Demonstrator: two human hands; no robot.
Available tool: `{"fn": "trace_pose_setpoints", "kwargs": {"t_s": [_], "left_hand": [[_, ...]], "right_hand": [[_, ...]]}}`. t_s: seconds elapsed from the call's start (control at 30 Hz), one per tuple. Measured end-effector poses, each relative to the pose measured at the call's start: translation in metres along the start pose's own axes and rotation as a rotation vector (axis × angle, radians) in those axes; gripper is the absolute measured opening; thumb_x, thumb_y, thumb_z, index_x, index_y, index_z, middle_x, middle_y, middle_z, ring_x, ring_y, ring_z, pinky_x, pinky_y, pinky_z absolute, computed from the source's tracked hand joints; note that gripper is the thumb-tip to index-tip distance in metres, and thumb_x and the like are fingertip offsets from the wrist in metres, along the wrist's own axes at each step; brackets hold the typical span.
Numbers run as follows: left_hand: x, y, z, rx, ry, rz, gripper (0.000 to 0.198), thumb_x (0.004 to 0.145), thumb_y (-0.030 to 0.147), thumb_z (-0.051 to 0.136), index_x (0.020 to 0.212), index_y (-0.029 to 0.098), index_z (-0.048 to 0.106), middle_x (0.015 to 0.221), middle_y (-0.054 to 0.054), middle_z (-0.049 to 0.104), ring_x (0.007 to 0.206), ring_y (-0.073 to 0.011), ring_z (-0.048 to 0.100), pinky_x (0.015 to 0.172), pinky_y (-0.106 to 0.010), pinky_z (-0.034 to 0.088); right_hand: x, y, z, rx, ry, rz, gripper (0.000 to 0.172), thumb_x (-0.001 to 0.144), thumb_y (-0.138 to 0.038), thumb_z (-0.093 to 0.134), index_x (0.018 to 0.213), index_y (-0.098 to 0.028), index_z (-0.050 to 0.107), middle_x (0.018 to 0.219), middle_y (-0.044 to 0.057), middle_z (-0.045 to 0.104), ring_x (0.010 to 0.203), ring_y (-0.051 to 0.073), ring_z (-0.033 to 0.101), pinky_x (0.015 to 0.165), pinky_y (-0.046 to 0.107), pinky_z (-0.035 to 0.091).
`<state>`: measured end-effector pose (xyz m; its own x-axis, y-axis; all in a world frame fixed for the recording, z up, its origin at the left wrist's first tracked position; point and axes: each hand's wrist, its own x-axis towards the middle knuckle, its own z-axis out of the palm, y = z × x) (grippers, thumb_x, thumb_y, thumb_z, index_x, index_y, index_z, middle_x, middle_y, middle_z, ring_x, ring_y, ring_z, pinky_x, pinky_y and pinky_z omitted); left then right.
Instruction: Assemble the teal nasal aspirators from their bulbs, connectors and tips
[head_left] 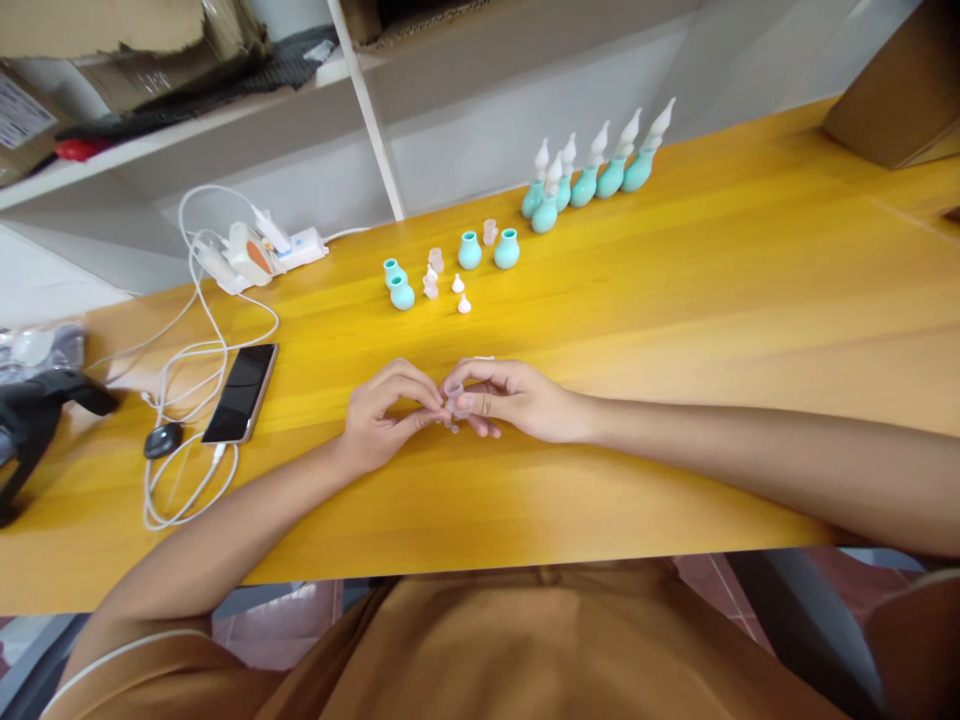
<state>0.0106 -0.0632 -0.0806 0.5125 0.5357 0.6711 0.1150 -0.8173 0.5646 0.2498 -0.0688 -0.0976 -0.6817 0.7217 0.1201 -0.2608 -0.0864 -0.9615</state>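
Note:
My right hand (517, 397) holds a small translucent, cup-topped plastic piece (454, 396) between thumb and fingers, just above the table. From the other side, my left hand (390, 412) comes up against its lower part, thumb and fingertips pinched together. Whatever sits in that pinch is too small to make out. Beyond the hands stand open teal gourd-shaped bottles, among them a left one (402, 293) and a right one (507, 249). Near them are similar translucent pieces (490, 232) and small white pointed caps (464, 304).
Several teal bottles with white pointed tops (585, 187) stand at the back. To the left lie a phone (241, 393), white cables, a black mouse-like object (163, 440) and a power strip (304, 248). A cardboard box (892, 90) stands at back right, shelves behind.

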Motion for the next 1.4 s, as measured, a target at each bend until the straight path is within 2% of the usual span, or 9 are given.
{"fn": "trace_pose_setpoints", "kwargs": {"t_s": [0.4, 0.63, 0.8, 1.23, 1.4], "left_hand": [[-0.0016, 0.0, 0.0001, 0.04, -0.032, 0.006, 0.017, 0.093, 0.015, 0.084, 0.104, 0.021, 0.073, 0.097, -0.003, 0.073, 0.089, -0.0138, 0.071, 0.08, -0.027, 0.059], [-0.0019, -0.0013, 0.0007, 0.091, 0.0, -0.013, 0.017, 0.094, 0.026, 0.085, 0.103, 0.022, 0.071, 0.092, -0.001, 0.07, 0.081, -0.014, 0.067, 0.073, -0.027, 0.056], [0.0012, 0.0003, 0.0006, 0.109, -0.033, -0.007, 0.015, 0.097, 0.03, 0.082, 0.102, 0.022, 0.07, 0.09, -0.002, 0.07, 0.08, -0.0146, 0.067, 0.072, -0.028, 0.055], [0.003, 0.0034, 0.0005, 0.121, -0.081, -0.008, 0.011, 0.099, 0.024, 0.079, 0.104, 0.021, 0.07, 0.092, -0.002, 0.069, 0.08, -0.0136, 0.067, 0.072, -0.026, 0.056], [0.0033, 0.003, -0.0001, 0.103, -0.094, -0.036, 0.01, 0.098, 0.025, 0.079, 0.102, 0.021, 0.071, 0.092, -0.003, 0.07, 0.081, -0.0146, 0.067, 0.072, -0.027, 0.057]], "right_hand": [[-0.0003, -0.001, -0.0013, -0.017, 0.011, -0.005, 0.036, 0.099, -0.047, 0.078, 0.112, -0.016, 0.067, 0.087, 0.002, 0.072, 0.067, 0.01, 0.064, 0.058, 0.022, 0.051], [-0.0004, -0.0011, -0.0032, -0.027, -0.002, -0.006, 0.033, 0.099, -0.045, 0.078, 0.112, -0.016, 0.069, 0.09, 0.003, 0.074, 0.07, 0.01, 0.067, 0.06, 0.022, 0.053], [-0.0001, -0.0024, -0.0034, -0.059, -0.001, 0.002, 0.033, 0.099, -0.046, 0.078, 0.11, -0.016, 0.069, 0.091, 0.003, 0.074, 0.07, 0.011, 0.067, 0.06, 0.022, 0.053], [0.0025, -0.0011, -0.0043, -0.092, 0.02, -0.009, 0.035, 0.097, -0.049, 0.079, 0.107, -0.016, 0.069, 0.086, 0.002, 0.073, 0.065, 0.01, 0.063, 0.058, 0.022, 0.052], [0.0016, -0.0038, -0.005, -0.125, 0.025, -0.036, 0.034, 0.096, -0.048, 0.08, 0.104, -0.017, 0.07, 0.091, 0.002, 0.071, 0.065, 0.009, 0.063, 0.058, 0.022, 0.052]]}}
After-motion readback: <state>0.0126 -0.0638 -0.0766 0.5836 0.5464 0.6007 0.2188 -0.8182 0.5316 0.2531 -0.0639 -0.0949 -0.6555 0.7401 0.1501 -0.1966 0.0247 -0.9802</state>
